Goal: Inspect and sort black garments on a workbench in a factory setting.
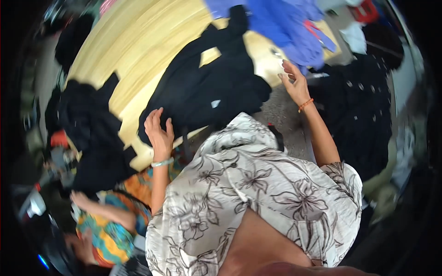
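Note:
A black garment (198,89) lies spread on the pale wooden table (133,41) in front of me, with an opening through which the wood shows. A small white label (215,104) sits near its close edge. At its lower left corner is my left hand (159,131), fingers apart and holding nothing; whether the fingertips touch the cloth I cannot tell. My right hand (295,85) is raised at the table's right edge, open, just below a pile of blue-purple cloth (285,32). Nothing shows between its fingers.
More black clothing (90,124) covers the table's left side. Dark cloth with metal rings (357,110) hangs or lies to my right. A red-handled tool (312,28) rests on the blue cloth. Another person in a colourful patterned top (113,230) is close at lower left.

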A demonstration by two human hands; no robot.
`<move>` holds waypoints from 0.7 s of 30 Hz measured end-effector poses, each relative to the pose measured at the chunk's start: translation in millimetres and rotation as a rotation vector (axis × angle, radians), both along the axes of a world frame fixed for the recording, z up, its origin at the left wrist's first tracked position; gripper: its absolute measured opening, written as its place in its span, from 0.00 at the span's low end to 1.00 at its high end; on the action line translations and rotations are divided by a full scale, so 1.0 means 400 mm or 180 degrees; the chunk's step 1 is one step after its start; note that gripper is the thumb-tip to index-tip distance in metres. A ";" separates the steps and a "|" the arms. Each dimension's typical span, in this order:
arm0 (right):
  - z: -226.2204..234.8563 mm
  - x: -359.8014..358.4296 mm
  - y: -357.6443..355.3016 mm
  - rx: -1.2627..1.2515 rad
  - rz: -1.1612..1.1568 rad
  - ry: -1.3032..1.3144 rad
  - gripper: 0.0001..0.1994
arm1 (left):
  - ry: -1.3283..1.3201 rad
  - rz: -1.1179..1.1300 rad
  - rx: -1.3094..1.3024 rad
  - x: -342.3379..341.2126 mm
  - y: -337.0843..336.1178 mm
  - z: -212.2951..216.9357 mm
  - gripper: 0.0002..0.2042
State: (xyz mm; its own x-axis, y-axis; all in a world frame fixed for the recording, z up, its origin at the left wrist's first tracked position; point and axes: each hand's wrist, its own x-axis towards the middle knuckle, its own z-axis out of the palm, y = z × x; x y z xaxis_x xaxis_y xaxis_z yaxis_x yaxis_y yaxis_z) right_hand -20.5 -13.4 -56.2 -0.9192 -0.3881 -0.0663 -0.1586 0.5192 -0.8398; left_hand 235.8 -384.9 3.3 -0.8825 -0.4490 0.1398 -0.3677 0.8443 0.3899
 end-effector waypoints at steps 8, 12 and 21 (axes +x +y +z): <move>0.125 0.070 -0.350 0.0626 0.2790 0.1223 0.40 | 0.0283 0.0738 0.0593 0.266 -0.037 -0.125 0.25; 0.136 0.057 -0.428 0.1292 0.3054 0.1067 0.48 | -0.0040 0.0521 0.0292 0.293 -0.046 -0.109 0.27; 0.206 0.158 -0.613 0.0501 0.3815 0.1507 0.34 | 0.0339 0.0210 0.0070 0.279 -0.024 -0.124 0.16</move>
